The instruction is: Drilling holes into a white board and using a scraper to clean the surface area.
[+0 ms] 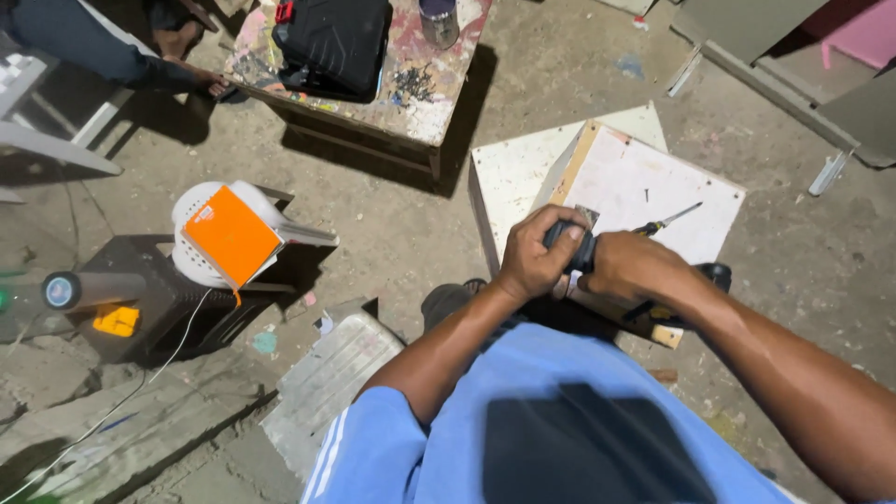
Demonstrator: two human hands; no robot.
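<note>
My left hand and my right hand are both wrapped around a dark grey power tool held over the near edge of a white board. The tool's body is mostly hidden under my fingers. On the board, just beyond my right hand, lies a screwdriver with a dark and yellow handle. A small dark screw stands on the board farther out. The white board rests on a second white panel on the concrete floor.
A paint-stained wooden table at the top carries a black tool case, a tin and loose screws. At left stand a white plastic stool with an orange box and a dark crate. Another person's leg shows top left.
</note>
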